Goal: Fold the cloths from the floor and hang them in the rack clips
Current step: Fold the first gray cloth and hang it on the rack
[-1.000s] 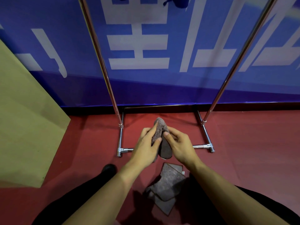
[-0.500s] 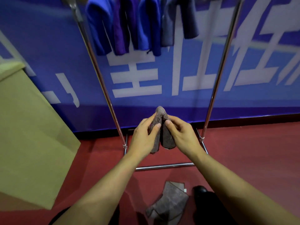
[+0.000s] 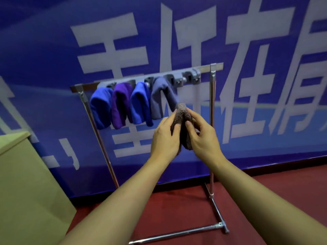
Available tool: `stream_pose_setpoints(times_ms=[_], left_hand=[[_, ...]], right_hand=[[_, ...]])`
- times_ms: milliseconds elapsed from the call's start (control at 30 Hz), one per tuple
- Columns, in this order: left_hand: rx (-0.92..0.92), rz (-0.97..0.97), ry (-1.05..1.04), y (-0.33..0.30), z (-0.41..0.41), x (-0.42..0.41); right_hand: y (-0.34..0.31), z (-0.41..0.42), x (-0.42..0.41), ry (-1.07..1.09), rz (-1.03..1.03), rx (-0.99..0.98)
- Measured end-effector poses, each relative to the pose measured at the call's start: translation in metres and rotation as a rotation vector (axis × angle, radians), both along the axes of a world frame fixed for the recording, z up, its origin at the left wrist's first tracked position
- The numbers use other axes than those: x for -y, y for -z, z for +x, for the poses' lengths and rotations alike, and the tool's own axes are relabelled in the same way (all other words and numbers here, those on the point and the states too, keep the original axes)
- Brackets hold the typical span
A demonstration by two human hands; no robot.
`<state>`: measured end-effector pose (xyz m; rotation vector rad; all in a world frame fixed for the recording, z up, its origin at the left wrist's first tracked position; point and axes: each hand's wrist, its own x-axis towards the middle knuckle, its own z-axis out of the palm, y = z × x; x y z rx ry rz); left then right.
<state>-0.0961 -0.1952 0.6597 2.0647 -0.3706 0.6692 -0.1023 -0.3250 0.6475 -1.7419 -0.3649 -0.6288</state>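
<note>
- Both hands are pinching one folded brown cloth [image 3: 182,119]: the left hand [image 3: 165,138] is gripping its left side, the right hand [image 3: 203,138] its right side, thumbs and fingers pressed into the pile.
- The fold's rounded peak is poking up above the fingertips, just below the free clips [image 3: 184,77] on the rack [image 3: 212,121].
- To clip it well, I judge the peak should stay bunched tight and go up into the empty clip right of the grey-blue cloth [image 3: 161,98].
- Three more cloths, blue [image 3: 100,108], purple [image 3: 121,105] and blue [image 3: 140,103], are hanging left of the grip.
- The clip jaws are blurring; probably two are free, though I cannot tell how they open.
- The cloth's lower end is hiding behind the palms.
</note>
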Motion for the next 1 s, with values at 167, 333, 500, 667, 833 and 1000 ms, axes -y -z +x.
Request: stream_pose_setpoints(times_ms=[167, 333, 500, 667, 833, 1000], left_hand=[[0.056, 0.022, -0.007, -0.048, 0.032, 0.025], [0.099, 0.120, -0.154, -0.095, 0.068, 0.039], [0.079, 0.189, -0.307, -0.115, 0.100, 0.033], [0.121, 0.257, -0.393, -0.121, 0.118, 0.032], [0.085, 0.419, -0.365, -0.116, 0.127, 0.035], [-0.026, 0.461, -0.331, -0.099, 0.138, 0.048]], right_hand=[[-0.050, 0.032, 0.026, 0.118, -0.109, 0.121], [-0.090, 0.075, 0.045, 0.199, -0.228, 0.180], [-0.106, 0.107, 0.048, 0.243, -0.370, 0.176], [-0.107, 0.141, 0.042, 0.252, -0.432, 0.166], [-0.103, 0.156, 0.039, 0.263, -0.475, 0.083], [-0.092, 0.160, 0.044, 0.254, -0.455, 0.051]])
